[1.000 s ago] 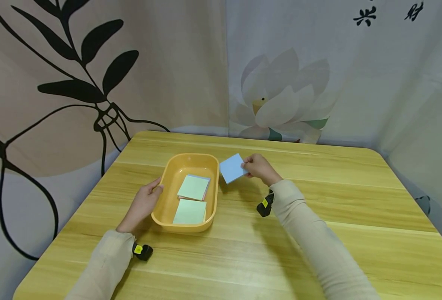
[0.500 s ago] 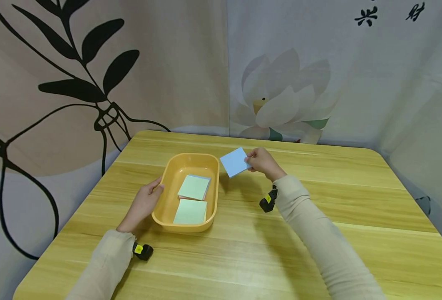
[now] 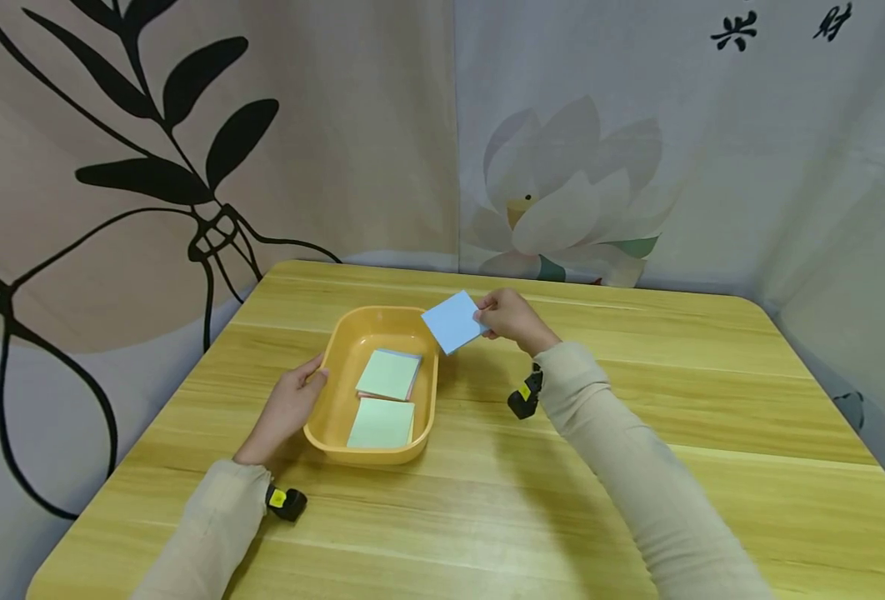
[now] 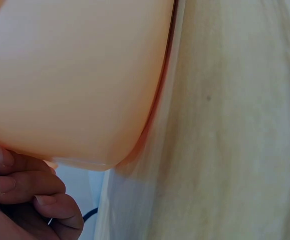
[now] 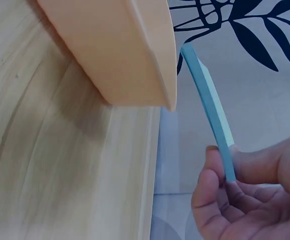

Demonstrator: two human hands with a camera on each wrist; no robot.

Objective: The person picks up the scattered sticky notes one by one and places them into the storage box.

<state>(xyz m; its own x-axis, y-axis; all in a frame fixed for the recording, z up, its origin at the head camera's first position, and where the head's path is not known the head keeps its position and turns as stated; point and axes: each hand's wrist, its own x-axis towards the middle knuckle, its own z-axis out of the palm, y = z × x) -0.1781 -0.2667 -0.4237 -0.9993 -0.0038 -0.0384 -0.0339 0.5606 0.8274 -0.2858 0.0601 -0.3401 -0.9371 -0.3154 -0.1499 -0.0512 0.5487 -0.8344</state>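
Note:
A yellow plastic tub (image 3: 335, 408) stands left of the table's middle, and my left hand (image 3: 285, 411) holds its left side. The left wrist view has the curled fingers (image 4: 27, 185) against the tub's wall. My right hand (image 3: 516, 320) pinches a pad of blue sticky notes (image 3: 452, 322) by one edge. That pad is tilted, and its far corner overlaps the tub's upper right rim. From the right wrist, the pad (image 5: 211, 107) appears edge-on, thumb on one face and fingers on the other. Two pale green note stacks, one farther (image 3: 388, 375) and one nearer (image 3: 380, 423), lie inside the tub.
The wooden table (image 3: 637, 400) extends to the right of the tub. Behind it hangs a curtain (image 3: 382, 133) printed with dark leaves and a lotus. Each wrist carries a small black camera, left (image 3: 287, 504) and right (image 3: 525, 398).
My right hand has raised the blue sticky note pad a little and then brought it left, to the tub's rim. The left hand and the tub have stayed put.

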